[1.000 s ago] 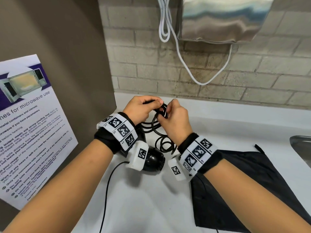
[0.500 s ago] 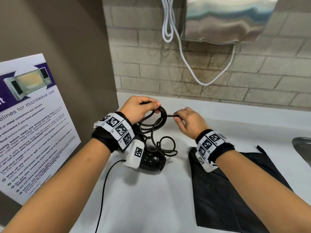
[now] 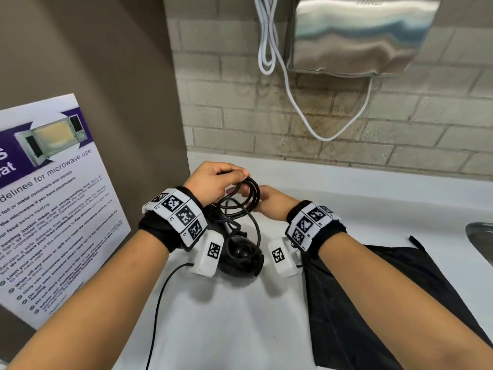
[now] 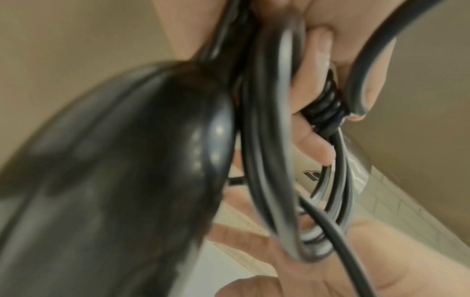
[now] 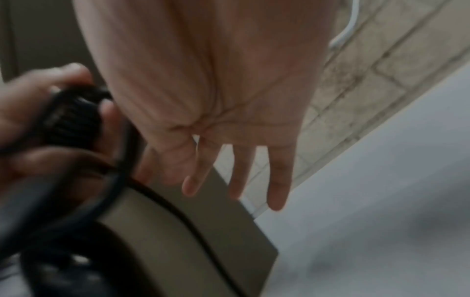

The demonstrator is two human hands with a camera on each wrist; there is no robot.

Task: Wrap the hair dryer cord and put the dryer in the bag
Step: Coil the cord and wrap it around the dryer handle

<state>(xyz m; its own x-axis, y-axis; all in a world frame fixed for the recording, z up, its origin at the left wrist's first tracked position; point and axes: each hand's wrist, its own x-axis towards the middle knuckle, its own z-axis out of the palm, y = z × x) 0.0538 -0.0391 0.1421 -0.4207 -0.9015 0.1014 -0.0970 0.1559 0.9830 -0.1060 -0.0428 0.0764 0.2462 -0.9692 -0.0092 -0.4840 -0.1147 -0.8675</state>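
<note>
One hair dryer (image 3: 241,259) lay on the white tabletop (image 3: 240,329) between my two wrists, handle rising toward the left hand, round black body nearest me. I could not tell which way the nozzle faced. From the left wrist view the dryer body (image 4: 114,170) was blurred and filled the lower left.

One cord (image 3: 249,194), black, gathered in several loops; I could not count them exactly. The loops stood roughly upright, and one strand dropped down to the dryer.

Left hand (image 3: 216,182): knuckles up, fingers (image 4: 315,60) curled over the top of the coil and the ribbed cord collar, gripping them. Right hand (image 3: 272,202): reached in just behind the loops, palm open, fingers (image 5: 278,180) straight and spread, thumb side at the cord; no clear grip visible.

One black bag (image 3: 386,303) lay flat on the tabletop under my right forearm, just beside the dryer.
</note>
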